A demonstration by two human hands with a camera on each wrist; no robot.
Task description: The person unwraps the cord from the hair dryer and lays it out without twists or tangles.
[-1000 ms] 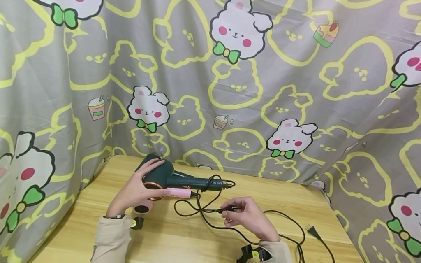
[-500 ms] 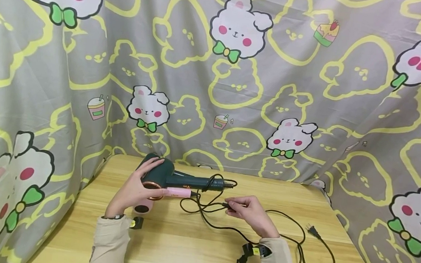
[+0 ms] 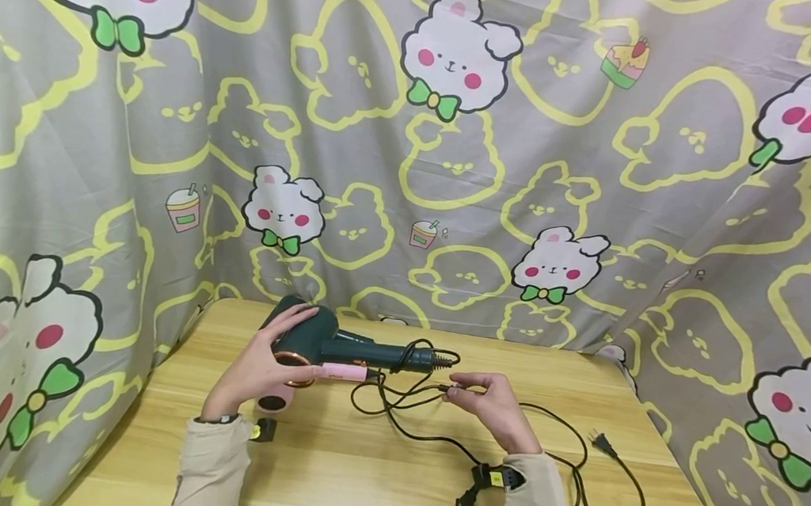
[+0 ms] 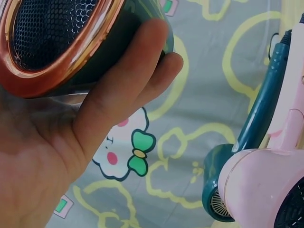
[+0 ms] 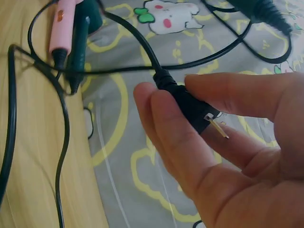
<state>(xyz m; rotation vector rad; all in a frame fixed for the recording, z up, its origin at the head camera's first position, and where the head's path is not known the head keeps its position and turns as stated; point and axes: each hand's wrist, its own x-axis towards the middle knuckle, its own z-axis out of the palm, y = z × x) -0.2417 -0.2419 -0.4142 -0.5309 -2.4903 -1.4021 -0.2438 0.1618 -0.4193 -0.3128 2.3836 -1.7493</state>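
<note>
My left hand [image 3: 253, 372] grips the head of a dark green hair dryer [image 3: 369, 353] with a copper-coloured ring at its rear grille. Fingers lie over the top and the thumb is along the near side. A pink hair dryer [image 3: 344, 372] lies partly beneath it, and another dark green dryer [image 4: 259, 114] rests beside the pink one in the left wrist view. With thumb and fingers, my right hand [image 3: 493, 409] pinches a black plug [image 5: 187, 105], its metal prongs pointing back toward the palm. Its cord loops around the upper dryer's handle.
Black cords run across the wooden table [image 3: 359, 480]. One plug [image 3: 602, 444] lies at the right, and a further plug [image 3: 466, 504] lies near the right wrist. A patterned grey curtain [image 3: 357, 146] hangs behind and at both sides.
My right hand has shifted slightly right and away from me with the plug, drawing its cord along. The left hand stays on the green hair dryer, which has hardly moved.
</note>
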